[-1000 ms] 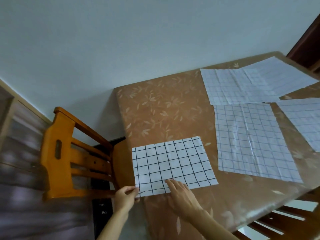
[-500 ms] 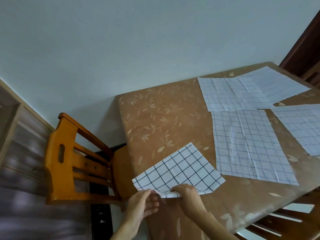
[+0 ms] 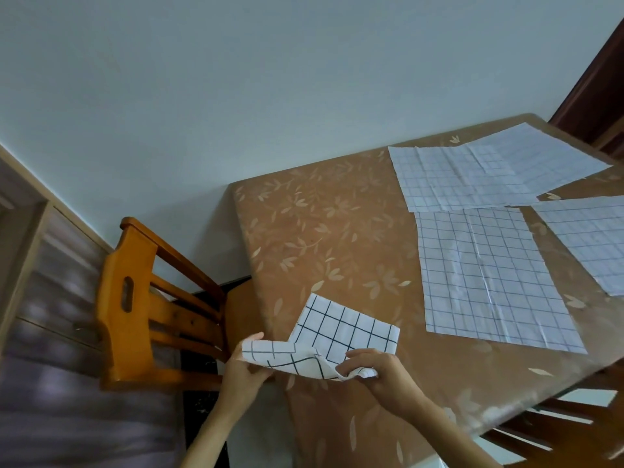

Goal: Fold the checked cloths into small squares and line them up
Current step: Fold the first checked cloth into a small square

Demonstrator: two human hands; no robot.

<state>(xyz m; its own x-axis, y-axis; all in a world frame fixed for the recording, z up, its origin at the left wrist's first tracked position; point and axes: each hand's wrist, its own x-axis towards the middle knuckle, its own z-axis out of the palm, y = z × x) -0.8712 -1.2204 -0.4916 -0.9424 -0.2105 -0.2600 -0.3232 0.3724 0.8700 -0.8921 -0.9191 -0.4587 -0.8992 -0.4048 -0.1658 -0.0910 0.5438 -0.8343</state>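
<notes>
Cloth (image 3: 341, 329) part-folded at table (image 3: 320, 231) near-left corner, near edge lifted | left hand (image 3: 243, 369) grips left end, right hand (image 3: 381, 373) pinches right corner | light, limp, likely sags; best held by corners

Both hands hold a checked cloth (image 3: 344, 327) at the table's (image 3: 320, 231) near edge. The left hand (image 3: 244, 369) grips one corner, the right hand (image 3: 378, 373) pinches the other.

Five checked cloths (image 3: 341, 327) (image 3: 449, 177) (image 3: 547, 157) (image 3: 486, 275) (image 3: 594, 241), one held and four lying flat; two hands (image 3: 243, 373) (image 3: 381, 373); two wooden chairs (image 3: 135, 298) (image 3: 553, 430); one counter (image 3: 320, 231).
</notes>
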